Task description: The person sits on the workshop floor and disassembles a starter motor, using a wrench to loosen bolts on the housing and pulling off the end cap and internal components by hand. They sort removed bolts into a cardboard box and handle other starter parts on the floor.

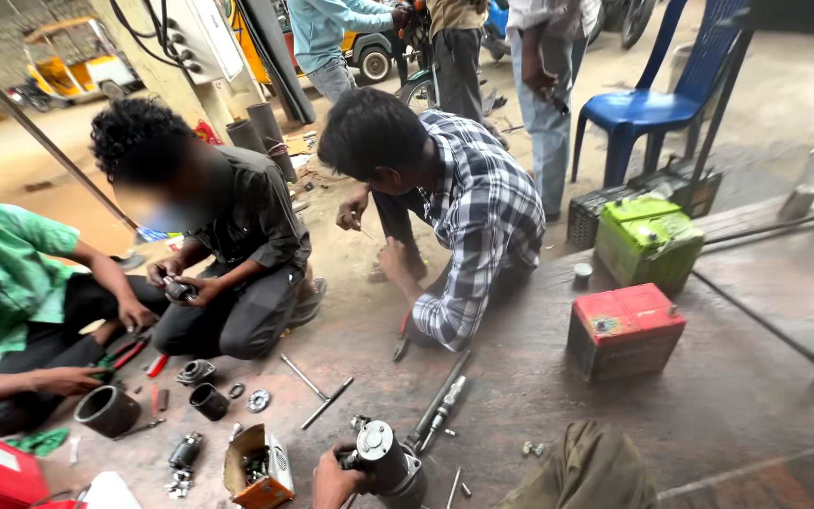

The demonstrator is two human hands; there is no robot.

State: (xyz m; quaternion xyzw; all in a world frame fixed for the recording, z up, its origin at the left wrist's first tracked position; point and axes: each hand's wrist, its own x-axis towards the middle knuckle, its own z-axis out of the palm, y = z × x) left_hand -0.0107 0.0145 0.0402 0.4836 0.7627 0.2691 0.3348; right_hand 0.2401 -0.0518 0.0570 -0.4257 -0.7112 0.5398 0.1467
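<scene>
Clearly my left hand is wrapped round the side of the starter motor, fingers closed on its dark body low at the bottom edge of the view; my right hand does not show at all, so I cannot say what it is doing. The motor stands on the stained concrete floor just in front of my knee, its round silver end cap facing up with a small stud in the middle, the casing below it dark and grimy.

By my judgement it is a heavy thing for its size, solid metal and quite stiff; nothing on it will bend or give, though the stud and any terminals could be knocked. The casing looks oily, so I expect it to be slippery; the barrel is the place to grip, full-handed, rather than the smooth cap.

Beside it, touching or nearly so, lies a long shaft with a bright toothed part; a few loose bolts sit near on the floor. An open orange-and-white carton with parts inside stands to my left. Further off, a red battery and a green battery rest well apart from my hand; three other people crouch over their own pieces.
</scene>
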